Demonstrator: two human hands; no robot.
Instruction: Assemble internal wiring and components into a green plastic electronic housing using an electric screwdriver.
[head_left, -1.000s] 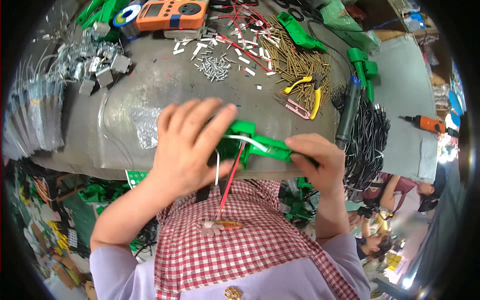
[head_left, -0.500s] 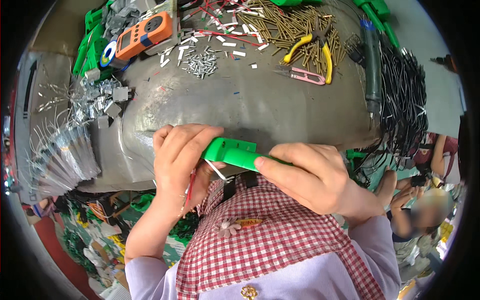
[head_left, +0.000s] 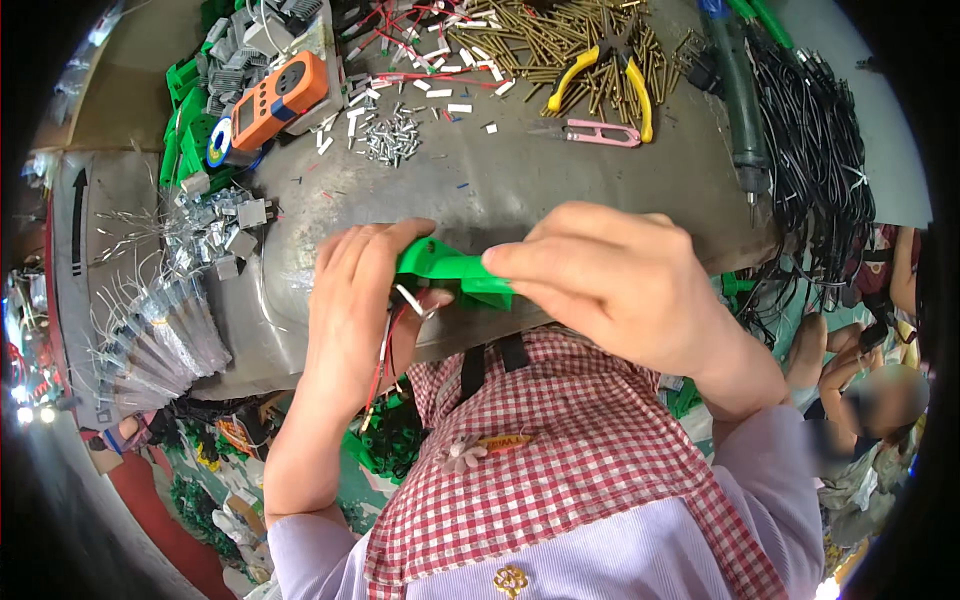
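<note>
A green plastic housing [head_left: 455, 268] is held between my two hands just above the front edge of the bench. My left hand [head_left: 355, 275] wraps its left end, with the thumb underneath partly hidden. Red and black wires and a white lead [head_left: 412, 300] hang down beside the left palm. My right hand [head_left: 610, 280] pinches the housing's right end, thumb below and fingers on top. The inside of the housing faces away and cannot be made out.
Small screws [head_left: 393, 140], brass rods [head_left: 530, 60], yellow-handled pliers [head_left: 600, 75] and pink thread snips [head_left: 600, 132] lie across the back. An orange meter [head_left: 280, 100] stands back left, near metal sockets [head_left: 215, 225] and bundled wires [head_left: 165, 340]. An electric screwdriver [head_left: 745, 130] and black cables [head_left: 815, 150] are at right.
The housing has been raised and turned in my hands. My right hand has moved up and left along it. The whole view has shifted a little.
</note>
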